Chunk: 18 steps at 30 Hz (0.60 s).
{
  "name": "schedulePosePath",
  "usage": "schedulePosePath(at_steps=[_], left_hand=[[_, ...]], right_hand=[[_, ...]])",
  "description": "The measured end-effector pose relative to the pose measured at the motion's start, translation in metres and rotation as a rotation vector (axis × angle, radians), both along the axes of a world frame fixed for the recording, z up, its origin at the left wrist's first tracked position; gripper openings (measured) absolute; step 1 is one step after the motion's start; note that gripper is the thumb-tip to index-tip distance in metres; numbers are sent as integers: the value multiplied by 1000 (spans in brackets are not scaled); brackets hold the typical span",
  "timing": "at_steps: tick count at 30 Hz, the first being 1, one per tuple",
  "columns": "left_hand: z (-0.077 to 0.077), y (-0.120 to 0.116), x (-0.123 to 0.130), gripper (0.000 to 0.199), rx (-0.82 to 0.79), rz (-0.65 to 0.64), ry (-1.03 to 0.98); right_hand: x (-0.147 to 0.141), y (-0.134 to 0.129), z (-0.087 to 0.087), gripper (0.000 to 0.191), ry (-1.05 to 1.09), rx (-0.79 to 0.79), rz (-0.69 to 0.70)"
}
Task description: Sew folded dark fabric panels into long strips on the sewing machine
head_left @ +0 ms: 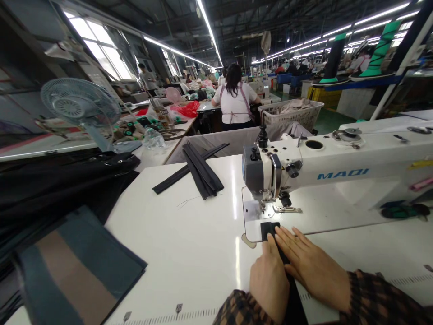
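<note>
A narrow black fabric strip [272,230] lies on the white sewing table, and its far end stops just short of the presser foot [265,207] of a white MADI industrial sewing machine [304,167]. My left hand [269,284] presses down on the strip from the near side. My right hand [313,266] lies flat beside it, fingertips on the strip's far part. The strip's middle is hidden under my hands. Several more black strips [203,169] lie stacked at the table's far side.
A folded grey and tan fabric panel [77,271] and a black fabric heap [50,189] lie left of the table. Behind stand a fan [81,104], a basket of fabric [291,113] and a co-worker [235,99] seated at another table.
</note>
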State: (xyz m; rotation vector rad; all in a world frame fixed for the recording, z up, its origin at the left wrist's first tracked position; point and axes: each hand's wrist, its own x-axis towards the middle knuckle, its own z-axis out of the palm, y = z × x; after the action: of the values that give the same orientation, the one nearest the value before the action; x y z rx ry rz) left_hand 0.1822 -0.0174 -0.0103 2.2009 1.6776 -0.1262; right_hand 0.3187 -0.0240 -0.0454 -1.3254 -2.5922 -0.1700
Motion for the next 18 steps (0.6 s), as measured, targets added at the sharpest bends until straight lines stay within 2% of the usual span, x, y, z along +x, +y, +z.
schedulePosePath(at_steps=[11,18], left_hand=[[7,38,1,56,16,5,-20],[5,45,0,58,-10,13,-23]], right_hand=[[-2,33,4,50,-17,44,-22],[1,44,4,52,-47,76,21]])
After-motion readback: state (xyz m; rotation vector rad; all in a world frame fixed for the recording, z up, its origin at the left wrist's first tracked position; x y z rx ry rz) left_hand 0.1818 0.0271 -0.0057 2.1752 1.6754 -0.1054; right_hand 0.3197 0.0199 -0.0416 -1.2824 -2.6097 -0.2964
